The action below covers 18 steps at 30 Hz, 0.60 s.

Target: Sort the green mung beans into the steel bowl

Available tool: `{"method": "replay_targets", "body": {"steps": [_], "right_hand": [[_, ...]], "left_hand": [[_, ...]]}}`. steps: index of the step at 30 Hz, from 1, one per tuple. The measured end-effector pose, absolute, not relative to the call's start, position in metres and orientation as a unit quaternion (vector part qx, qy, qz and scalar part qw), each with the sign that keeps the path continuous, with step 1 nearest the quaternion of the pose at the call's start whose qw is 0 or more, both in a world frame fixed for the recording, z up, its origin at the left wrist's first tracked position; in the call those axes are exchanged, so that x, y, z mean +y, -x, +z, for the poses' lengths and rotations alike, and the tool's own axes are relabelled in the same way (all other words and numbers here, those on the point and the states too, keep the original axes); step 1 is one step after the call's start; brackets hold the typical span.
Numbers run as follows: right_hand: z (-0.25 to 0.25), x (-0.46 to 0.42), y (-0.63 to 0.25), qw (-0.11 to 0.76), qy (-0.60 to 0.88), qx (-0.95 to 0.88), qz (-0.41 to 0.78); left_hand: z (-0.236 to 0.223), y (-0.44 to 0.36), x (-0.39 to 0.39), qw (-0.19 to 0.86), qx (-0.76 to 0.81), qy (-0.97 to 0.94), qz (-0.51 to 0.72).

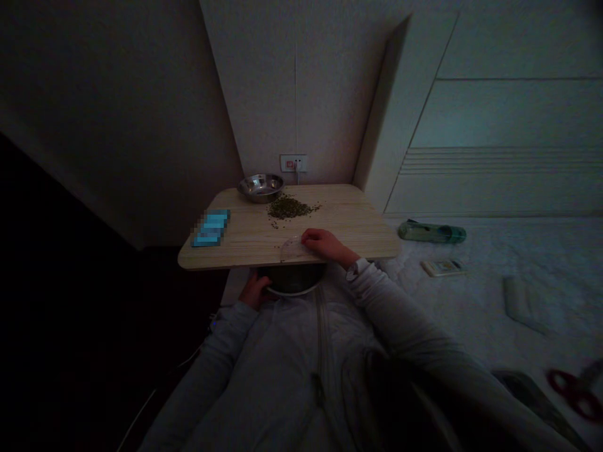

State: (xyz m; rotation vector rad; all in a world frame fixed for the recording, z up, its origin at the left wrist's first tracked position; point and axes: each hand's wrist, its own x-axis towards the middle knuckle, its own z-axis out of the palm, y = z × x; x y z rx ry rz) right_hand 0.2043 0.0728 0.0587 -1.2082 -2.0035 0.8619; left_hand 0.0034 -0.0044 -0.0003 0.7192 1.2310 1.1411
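Near bowl (293,280) — mouth up; green pile (288,208) — elongated sideways.

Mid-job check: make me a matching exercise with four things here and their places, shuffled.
1. left hand
2. right hand
3. metal bowl
4. green grains

A. heaped mid-tabletop, some scattered
B. at the lower bowl's rim
C. fingers on a clear piece
D. near the tabletop's far left corner

Pairs: 1-B, 2-C, 3-D, 4-A
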Motion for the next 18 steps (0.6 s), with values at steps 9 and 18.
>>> {"method": "replay_targets", "body": {"steps": [9,18], "right_hand": [[0.0575,0.0764,-0.2076,0.379,0.458,-0.717,0.363],[0.0574,0.0763,-0.2057,0.403,0.537,-0.688,0.276]], "left_hand": [[0.0001,-0.003,-0.0039,0.605,0.543,-0.313,0.491],[-0.0057,-0.0029,-0.0061,0.578,0.547,-0.349,0.494]]}}
